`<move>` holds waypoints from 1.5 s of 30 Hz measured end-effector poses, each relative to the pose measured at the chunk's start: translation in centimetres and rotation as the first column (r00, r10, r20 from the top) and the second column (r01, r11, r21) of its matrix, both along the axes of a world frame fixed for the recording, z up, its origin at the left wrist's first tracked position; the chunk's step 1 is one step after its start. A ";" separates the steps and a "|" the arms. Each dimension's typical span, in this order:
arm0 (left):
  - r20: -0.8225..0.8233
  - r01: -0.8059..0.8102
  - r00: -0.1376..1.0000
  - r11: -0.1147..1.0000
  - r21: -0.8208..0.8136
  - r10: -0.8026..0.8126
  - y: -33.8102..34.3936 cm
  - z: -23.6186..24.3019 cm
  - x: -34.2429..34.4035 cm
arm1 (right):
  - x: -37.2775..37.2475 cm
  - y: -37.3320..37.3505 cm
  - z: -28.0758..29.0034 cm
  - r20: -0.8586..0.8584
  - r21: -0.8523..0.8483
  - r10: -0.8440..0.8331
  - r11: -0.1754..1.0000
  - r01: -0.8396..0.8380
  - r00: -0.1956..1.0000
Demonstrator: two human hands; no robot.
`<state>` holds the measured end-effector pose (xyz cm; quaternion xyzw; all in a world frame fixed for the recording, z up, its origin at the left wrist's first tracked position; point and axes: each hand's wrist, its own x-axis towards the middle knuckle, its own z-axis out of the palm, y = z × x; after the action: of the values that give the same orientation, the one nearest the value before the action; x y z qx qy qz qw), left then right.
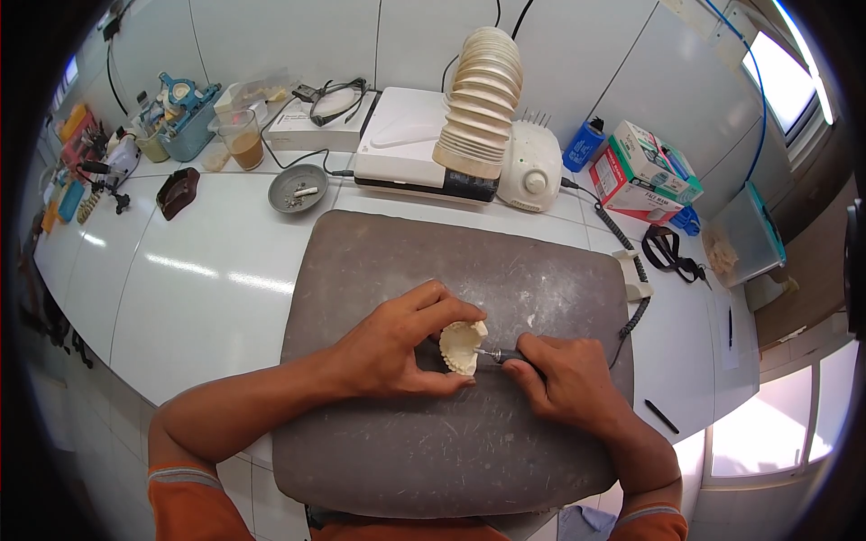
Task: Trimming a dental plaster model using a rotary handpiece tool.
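brown pad (424, 460) beneath, wide-spread left fingers (448, 312) pinch a dental cast (458, 350) while right fingers (544, 346) clasp a handpiece (508, 355).

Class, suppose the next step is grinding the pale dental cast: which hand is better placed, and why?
Probably the right hand: it grips the handpiece, which points toward the dental cast. The left hand is occupied, holding the cast between thumb and fingers.

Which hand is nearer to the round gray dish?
Left. The left hand is below and right of the dish in the picture; the right hand sits farther right and lower.
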<state>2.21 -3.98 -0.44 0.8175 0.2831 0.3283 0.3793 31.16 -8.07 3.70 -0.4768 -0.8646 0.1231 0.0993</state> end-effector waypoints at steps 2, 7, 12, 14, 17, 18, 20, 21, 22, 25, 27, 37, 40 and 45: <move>0.001 0.003 1.000 1.000 -0.001 -0.003 0.0 0.0 0.0 | 0.0 0.0 0.0 0.006 -0.002 -0.001 1.000 0.001 1.000; -0.005 0.002 1.000 1.000 -0.001 -0.002 0.0 0.0 0.0 | 0.0 -0.1 0.1 -0.001 -0.002 0.004 1.000 -0.004 1.000; -0.006 0.003 1.000 1.000 -0.007 -0.003 0.0 0.1 0.0 | 0.0 -0.1 0.0 0.003 0.006 0.002 1.000 -0.002 1.000; -0.005 0.002 1.000 1.000 -0.005 -0.002 0.0 0.1 0.0 | 0.0 0.0 0.0 0.004 0.006 0.004 1.000 -0.004 1.000; -0.016 0.003 1.000 1.000 -0.020 -0.003 0.0 0.1 0.1 | 0.0 0.0 0.1 0.006 -0.004 0.005 1.000 -0.005 1.000; -0.014 0.005 1.000 1.000 -0.015 -0.005 0.0 0.1 0.0 | 0.0 0.0 0.0 0.007 0.000 0.006 1.000 -0.006 1.000; -0.013 0.006 1.000 1.000 -0.010 -0.006 0.0 0.1 0.0 | 0.1 0.0 -0.1 0.007 0.002 0.008 1.000 -0.008 1.000; -0.015 0.006 1.000 1.000 -0.010 -0.006 0.0 0.1 0.0 | 0.1 0.0 -0.1 0.004 0.000 0.008 1.000 -0.008 1.000; -0.017 0.006 1.000 1.000 -0.009 -0.006 0.0 0.1 0.0 | 0.1 0.0 -0.1 0.001 -0.002 0.008 1.000 -0.008 1.000; -0.018 0.009 1.000 1.000 -0.018 -0.009 0.0 0.1 0.0 | 0.2 0.0 -0.2 0.007 0.013 0.013 1.000 -0.013 1.000; -0.020 0.007 1.000 1.000 -0.014 -0.007 0.0 0.1 0.0 | 0.2 0.0 -0.2 0.005 0.009 0.013 1.000 -0.013 1.000; 0.004 0.012 1.000 1.000 0.023 -0.012 0.1 -0.1 0.1 | 0.1 0.0 -0.2 -0.001 0.004 0.006 1.000 -0.006 1.000; 0.001 0.009 1.000 1.000 0.027 -0.009 0.0 -0.2 0.1 | 0.1 0.0 -0.3 0.005 0.003 0.008 1.000 -0.008 1.000; -0.001 0.014 1.000 1.000 0.021 -0.014 0.0 0.0 0.1 | 0.2 0.0 -0.3 0.005 0.016 0.015 1.000 -0.015 1.000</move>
<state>2.29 -4.01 -0.45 0.8235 0.2740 0.3280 0.3730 31.32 -8.04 3.45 -0.4697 -0.8695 0.1156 0.1001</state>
